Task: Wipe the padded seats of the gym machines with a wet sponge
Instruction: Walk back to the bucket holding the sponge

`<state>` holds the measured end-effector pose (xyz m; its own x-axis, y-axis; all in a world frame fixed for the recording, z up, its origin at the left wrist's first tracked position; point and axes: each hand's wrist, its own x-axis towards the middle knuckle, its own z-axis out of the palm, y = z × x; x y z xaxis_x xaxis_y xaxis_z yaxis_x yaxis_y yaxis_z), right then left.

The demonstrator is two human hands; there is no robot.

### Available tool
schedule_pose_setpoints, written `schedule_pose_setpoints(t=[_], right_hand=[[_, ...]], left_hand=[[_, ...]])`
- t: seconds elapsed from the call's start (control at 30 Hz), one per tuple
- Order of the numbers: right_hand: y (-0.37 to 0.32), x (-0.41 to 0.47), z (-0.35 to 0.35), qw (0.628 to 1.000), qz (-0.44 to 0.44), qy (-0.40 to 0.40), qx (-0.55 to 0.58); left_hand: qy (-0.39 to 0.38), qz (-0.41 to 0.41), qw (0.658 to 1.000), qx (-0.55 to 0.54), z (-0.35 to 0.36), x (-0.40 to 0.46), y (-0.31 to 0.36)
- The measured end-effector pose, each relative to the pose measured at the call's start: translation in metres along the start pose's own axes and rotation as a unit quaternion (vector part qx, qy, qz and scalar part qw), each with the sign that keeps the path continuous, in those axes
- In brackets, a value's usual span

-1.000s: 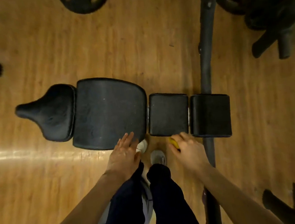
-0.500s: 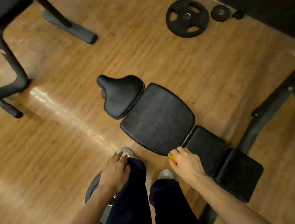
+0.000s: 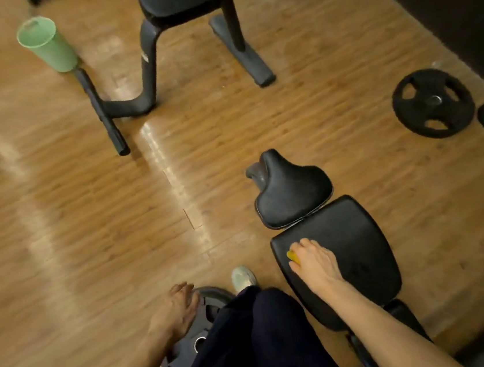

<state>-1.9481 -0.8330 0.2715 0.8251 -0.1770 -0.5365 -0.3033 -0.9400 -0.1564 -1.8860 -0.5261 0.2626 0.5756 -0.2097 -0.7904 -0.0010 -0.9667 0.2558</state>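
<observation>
Head view: right hand [image 3: 314, 261] presses yellow sponge [image 3: 292, 256] onto seat pad [image 3: 359, 248].

Yellow sponge [image 3: 292, 256] under my right hand [image 3: 314, 261], on black padded seat [image 3: 359, 248]. Pale green plastic cup [image 3: 47, 45] at 11 o'clock. Black round weight plate [image 3: 433, 103] at 2 o'clock. Brown wood-grain floor [image 3: 89, 231]. My trousers [image 3: 252, 342] dark navy.

The right hand [image 3: 314, 261] is pressing a yellow sponge [image 3: 292, 256] onto the large black seat pad [image 3: 359, 248], near its nine o'clock edge. The saddle-shaped pad [image 3: 292, 197] is lying at the pad's eleven o'clock. The left hand [image 3: 175, 307] is hanging loosely above a grey weight plate [image 3: 197, 333] on the wooden floor [image 3: 89, 231]. A green cup [image 3: 47, 45] is standing at ten o'clock.
</observation>
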Motion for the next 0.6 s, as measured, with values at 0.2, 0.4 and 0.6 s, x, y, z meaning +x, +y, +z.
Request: schedule_pose_setpoints(t=[0.2,0.4,0.6], right_hand=[[-0.003,0.031,-0.02,0.994,0.047,-0.086,-0.039],[-0.026,0.076,-0.051,0.984,0.096,-0.147,-0.04],[-0.074,0.164,-0.086,0.977,0.077,-0.187,-0.06]], left_hand=[[0.078,-0.012,0.991,-0.107,-0.061,0.019,-0.004],[0.087,-0.05,0.978,-0.184,-0.097,0.042,-0.026],[0.063,-0.136,0.959,-0.24,-0.139,0.071,-0.072]])
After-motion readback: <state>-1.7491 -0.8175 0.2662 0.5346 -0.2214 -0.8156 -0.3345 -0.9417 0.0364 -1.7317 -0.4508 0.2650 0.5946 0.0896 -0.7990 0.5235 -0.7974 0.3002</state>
